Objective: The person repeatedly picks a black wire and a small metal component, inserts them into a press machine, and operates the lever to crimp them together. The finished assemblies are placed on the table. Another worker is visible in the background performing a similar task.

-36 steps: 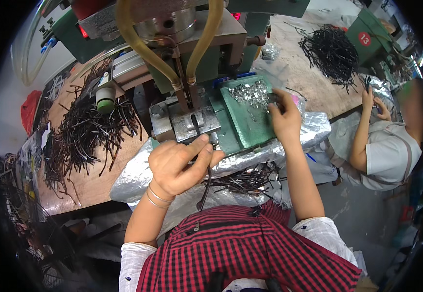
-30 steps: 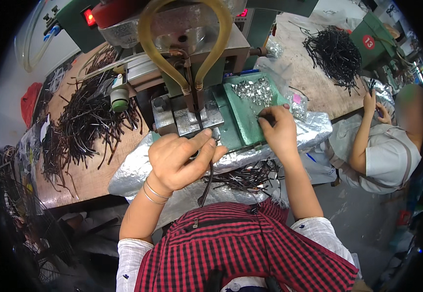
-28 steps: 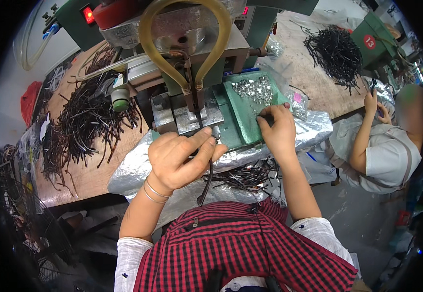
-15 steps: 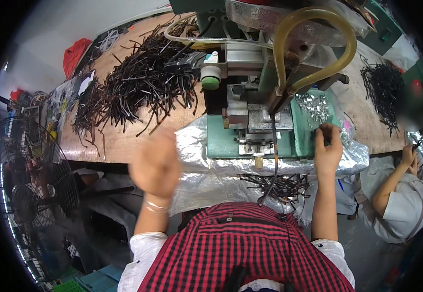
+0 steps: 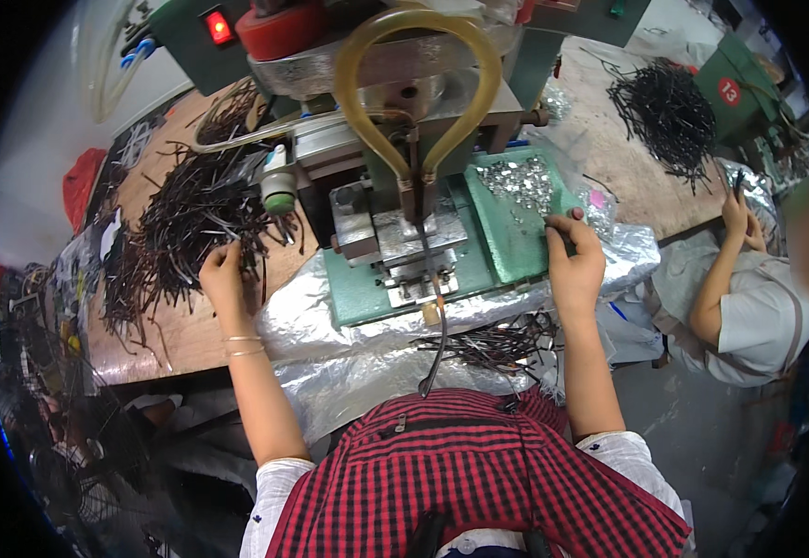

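Hanging between left hand (image 5: 225, 282) and right hand (image 5: 577, 268), one cord (image 5: 443, 337) looks set in the press (image 5: 481, 104), with a heap (image 5: 181, 216) left near the left fingers, whose pinch, like the right's, I can't tell.

A red, round numbered sticker (image 5: 729, 90) marks a green, probably metal housing (image 5: 737, 61).

The tabletop (image 5: 651, 209) looks like bare wood with a flat, matt grain, and over its front edge lies crinkled, mirror-bright foil sheeting (image 5: 298, 312). Small metal pieces (image 5: 521, 181) glint in a smooth painted-looking green tray (image 5: 507, 253), beside a machine block (image 5: 442, 232) of scuffed grey metal under a glossy, translucent amber tube (image 5: 349, 79). The heaped dark strips (image 5: 186, 214) have a plastic-like sheen, while the checked apron (image 5: 479, 465) is matt woven cloth.
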Demonstrator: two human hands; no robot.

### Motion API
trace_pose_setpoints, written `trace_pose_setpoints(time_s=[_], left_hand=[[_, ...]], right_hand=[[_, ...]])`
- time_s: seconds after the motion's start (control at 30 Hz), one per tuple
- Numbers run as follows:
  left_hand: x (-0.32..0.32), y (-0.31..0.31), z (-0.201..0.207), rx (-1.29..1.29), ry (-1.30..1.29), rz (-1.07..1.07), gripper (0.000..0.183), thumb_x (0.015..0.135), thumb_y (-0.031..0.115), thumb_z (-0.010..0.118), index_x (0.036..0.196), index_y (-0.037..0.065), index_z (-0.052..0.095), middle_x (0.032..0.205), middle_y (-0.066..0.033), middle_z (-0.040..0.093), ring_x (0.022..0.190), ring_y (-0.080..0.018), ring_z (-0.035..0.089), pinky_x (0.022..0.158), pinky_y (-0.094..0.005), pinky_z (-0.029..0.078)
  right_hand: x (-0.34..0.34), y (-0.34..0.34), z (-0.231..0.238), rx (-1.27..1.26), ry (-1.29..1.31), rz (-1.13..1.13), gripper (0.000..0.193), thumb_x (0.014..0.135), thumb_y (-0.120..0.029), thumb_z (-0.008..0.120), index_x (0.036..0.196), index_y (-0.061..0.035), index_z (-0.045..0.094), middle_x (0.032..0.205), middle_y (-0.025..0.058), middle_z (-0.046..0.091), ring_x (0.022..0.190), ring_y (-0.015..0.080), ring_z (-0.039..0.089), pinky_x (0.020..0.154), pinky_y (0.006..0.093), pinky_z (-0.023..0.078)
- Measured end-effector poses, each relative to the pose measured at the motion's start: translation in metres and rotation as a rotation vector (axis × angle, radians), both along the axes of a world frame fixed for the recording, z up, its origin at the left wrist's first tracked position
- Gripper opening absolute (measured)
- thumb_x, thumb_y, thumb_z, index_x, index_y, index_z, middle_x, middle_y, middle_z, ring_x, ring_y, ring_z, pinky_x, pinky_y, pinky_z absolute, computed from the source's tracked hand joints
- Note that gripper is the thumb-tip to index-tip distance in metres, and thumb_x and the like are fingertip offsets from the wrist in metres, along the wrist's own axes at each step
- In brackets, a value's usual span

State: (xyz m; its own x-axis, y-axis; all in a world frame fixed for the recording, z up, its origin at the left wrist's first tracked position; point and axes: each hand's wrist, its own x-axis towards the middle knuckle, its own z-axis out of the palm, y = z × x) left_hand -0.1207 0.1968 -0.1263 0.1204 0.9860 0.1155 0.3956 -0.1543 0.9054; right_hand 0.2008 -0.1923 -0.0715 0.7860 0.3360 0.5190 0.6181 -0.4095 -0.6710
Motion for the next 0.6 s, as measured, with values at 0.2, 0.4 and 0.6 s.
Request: trace_pose_setpoints(time_s=[0.2, 0.4, 0.6], left_hand=[[0.018, 0.0, 0.011, 0.256, 0.413, 0.039, 0.039, 0.081, 0.034, 0.083, 0.083, -0.003, 0.07, 0.068, -0.0119, 0.067, 0.059, -0.0198, 0.059, 0.061, -0.0339, 0.049], [0.008, 0.022, 0.004, -0.241, -0.1, -0.14, 0.016, 0.09, 0.013, 0.074, 0.087, 0.0, 0.066, 0.071, -0.0035, 0.065, 0.058, -0.0098, 0.057, 0.047, -0.0237, 0.041], [0.024, -0.066, 0.045, -0.813, -0.931, -0.122, 0.022, 0.099, 0.005, 0.061, 0.12, -0.002, 0.062, 0.087, -0.0049, 0.067, 0.063, -0.0063, 0.056, 0.046, -0.0163, 0.041]], right_hand=[[-0.018, 0.017, 0.036, 0.201, 0.325, 0.272, 0.015, 0.087, -0.001, 0.069, 0.101, -0.0008, 0.075, 0.099, 0.0083, 0.074, 0.094, 0.0184, 0.069, 0.088, 0.0298, 0.052], [-0.052, 0.084, 0.078, 0.227, -0.009, 0.467, 0.023, 0.084, -0.001, 0.07, 0.108, 0.0004, 0.071, 0.099, 0.0125, 0.073, 0.094, 0.0252, 0.07, 0.085, 0.0353, 0.053], [-0.086, 0.097, 0.083, 0.64, 0.561, 0.623, 0.049, 0.089, -0.001, 0.07, 0.135, 0.0034, 0.051, 0.111, 0.0145, 0.069, 0.103, 0.0169, 0.067, 0.095, 0.0304, 0.05]])
